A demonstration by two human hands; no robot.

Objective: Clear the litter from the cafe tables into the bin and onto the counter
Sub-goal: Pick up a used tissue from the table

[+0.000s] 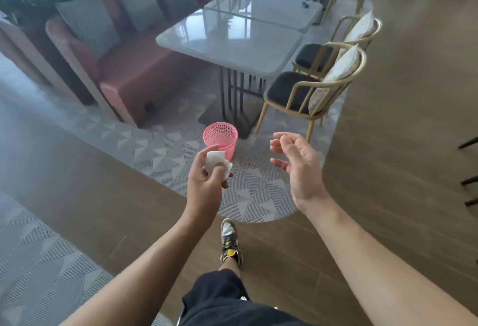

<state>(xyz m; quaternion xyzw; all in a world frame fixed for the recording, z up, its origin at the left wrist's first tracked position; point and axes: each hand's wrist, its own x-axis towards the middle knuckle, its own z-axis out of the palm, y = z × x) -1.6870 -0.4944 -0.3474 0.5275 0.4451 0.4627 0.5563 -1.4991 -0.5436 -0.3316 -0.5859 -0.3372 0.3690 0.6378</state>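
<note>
My left hand (pixel 207 183) is closed around a crumpled white tissue (pixel 217 163), held at mid-frame just in front of and above a pink mesh bin (pixel 220 136). The bin stands upright on the patterned grey floor near the foot of a white marble table (pixel 232 43). My right hand (pixel 297 167) is raised to the right of the bin, palm turned inward, fingers spread and holding nothing. Both bare forearms reach in from the bottom of the view.
Two gold-framed chairs (pixel 310 90) with dark seats and pale cushions stand right of the table. A reddish booth bench (pixel 129 74) with grey cushions runs along its left. A second table (pixel 263 7) adjoins behind, with a small dark object. My shoe (pixel 231 243) is on the wooden floor.
</note>
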